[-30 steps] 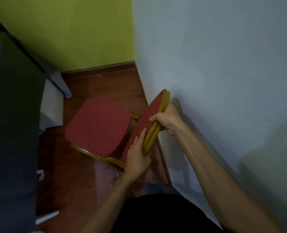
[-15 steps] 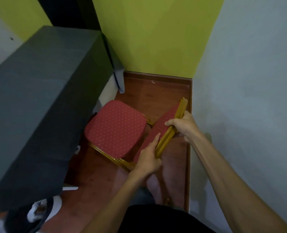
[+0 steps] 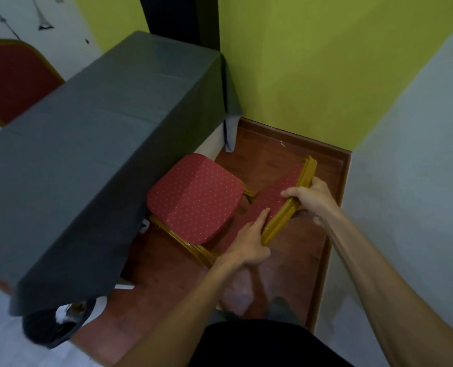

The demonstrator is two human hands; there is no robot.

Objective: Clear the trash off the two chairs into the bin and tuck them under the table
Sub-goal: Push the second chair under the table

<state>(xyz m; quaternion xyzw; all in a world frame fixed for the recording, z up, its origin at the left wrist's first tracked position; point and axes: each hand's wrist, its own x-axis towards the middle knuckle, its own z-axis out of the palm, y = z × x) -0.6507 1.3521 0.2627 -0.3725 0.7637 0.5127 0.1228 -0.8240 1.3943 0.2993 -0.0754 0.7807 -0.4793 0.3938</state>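
A red dotted chair [image 3: 195, 197] with a gold frame stands on the wooden floor, its seat bare and its front edge touching the hanging cloth of the table [image 3: 87, 144], which is covered in dark grey. My right hand [image 3: 309, 196] grips the top of the gold backrest [image 3: 289, 205]. My left hand [image 3: 249, 241] holds the lower end of the same backrest, fingers along the red padding. A second red chair [image 3: 13, 80] stands beyond the table at the far left. A dark bin [image 3: 51, 328] with white trash inside sits under the table's near corner.
A green wall [image 3: 313, 62] and a pale wall [image 3: 419, 181] meet in a corner close behind the chair. The wooden floor [image 3: 294, 260] strip between table and wall is narrow. My feet show below the chair.
The view has swung left and up, bringing the table, bin and second chair into sight. The chair seat now reaches the table's cloth. Both hands keep their hold on the backrest.
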